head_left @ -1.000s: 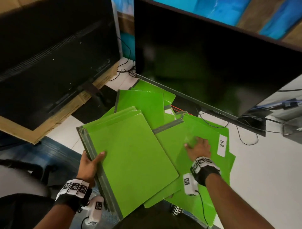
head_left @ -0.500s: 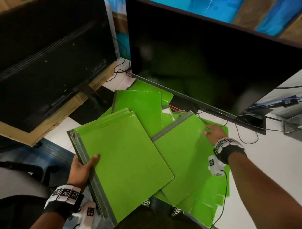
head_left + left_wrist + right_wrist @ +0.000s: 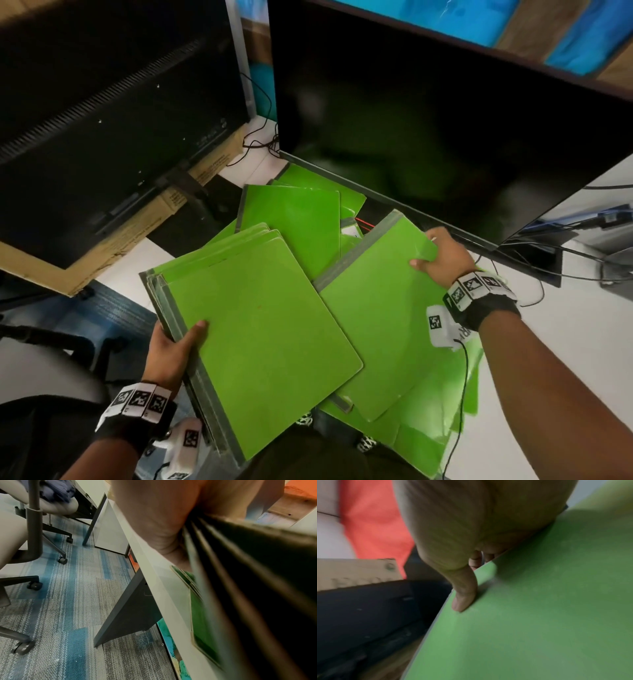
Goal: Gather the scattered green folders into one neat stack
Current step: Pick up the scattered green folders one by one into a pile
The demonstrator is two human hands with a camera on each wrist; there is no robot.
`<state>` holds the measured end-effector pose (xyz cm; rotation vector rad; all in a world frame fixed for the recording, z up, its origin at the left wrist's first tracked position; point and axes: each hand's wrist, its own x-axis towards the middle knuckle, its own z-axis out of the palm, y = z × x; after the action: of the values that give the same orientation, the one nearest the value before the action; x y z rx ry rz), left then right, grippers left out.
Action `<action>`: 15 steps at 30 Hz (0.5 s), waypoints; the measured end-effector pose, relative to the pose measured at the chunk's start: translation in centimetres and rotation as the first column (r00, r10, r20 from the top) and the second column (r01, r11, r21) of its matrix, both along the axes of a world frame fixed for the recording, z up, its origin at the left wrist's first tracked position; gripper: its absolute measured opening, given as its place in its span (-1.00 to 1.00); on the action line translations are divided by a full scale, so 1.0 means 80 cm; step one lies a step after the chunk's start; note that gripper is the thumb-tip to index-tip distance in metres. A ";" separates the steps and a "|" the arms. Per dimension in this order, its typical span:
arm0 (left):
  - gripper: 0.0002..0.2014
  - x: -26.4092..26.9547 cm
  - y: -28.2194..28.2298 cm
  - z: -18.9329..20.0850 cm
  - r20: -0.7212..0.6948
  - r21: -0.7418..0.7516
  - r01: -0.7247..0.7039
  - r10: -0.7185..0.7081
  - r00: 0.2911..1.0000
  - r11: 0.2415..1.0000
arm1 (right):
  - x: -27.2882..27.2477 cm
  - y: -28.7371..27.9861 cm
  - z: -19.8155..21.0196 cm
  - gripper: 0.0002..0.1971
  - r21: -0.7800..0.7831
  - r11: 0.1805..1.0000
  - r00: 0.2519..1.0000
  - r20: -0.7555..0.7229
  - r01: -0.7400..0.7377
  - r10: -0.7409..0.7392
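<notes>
A stack of green folders (image 3: 260,349) with grey spines is held above the desk edge by my left hand (image 3: 174,346), thumb on top, fingers under the spines. My right hand (image 3: 442,260) pinches the far right corner of a single green folder (image 3: 383,318), thumb on its cover and fingers beneath; that folder is lifted and tilted. In the right wrist view the thumb (image 3: 464,599) presses on the green cover (image 3: 539,615). More green folders lie scattered behind (image 3: 294,219) and underneath at the lower right (image 3: 428,435). The left wrist view shows the stack's dark edges (image 3: 248,588).
A large dark monitor (image 3: 428,113) stands just behind the folders, its lower edge close to my right hand. Another black screen on cardboard (image 3: 102,120) sits at the left. Cables (image 3: 565,260) run along the white desk (image 3: 565,359) at right. Office chairs (image 3: 34,540) stand on the carpet.
My right hand has moved from the flat middle of the folder up to its far corner, gripped it and raised it. The stack in my left hand has shifted slightly left.
</notes>
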<state>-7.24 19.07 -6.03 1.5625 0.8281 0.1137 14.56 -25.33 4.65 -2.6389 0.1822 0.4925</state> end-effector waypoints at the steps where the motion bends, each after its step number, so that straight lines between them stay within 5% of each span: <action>1: -0.55 0.001 -0.002 0.000 0.004 -0.001 -0.006 0.006 1.000 1.000 | -0.005 0.003 0.019 -0.43 0.015 1.000 0.999 0.053 -0.012 0.011; 9: -0.60 0.017 -0.014 0.013 0.008 0.058 0.045 -0.045 0.999 0.997 | -0.034 0.052 0.208 -0.37 -0.182 0.957 0.788 0.544 -0.224 0.288; 15: -0.56 0.016 -0.020 0.012 0.015 0.026 0.051 -0.051 0.999 0.998 | -0.073 0.072 0.315 -0.36 -0.062 0.943 0.694 0.661 -0.328 0.285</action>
<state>-5.98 17.46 -5.11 1.6037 0.7771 0.0997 8.71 -19.54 29.84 -2.6066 -0.5045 -0.3707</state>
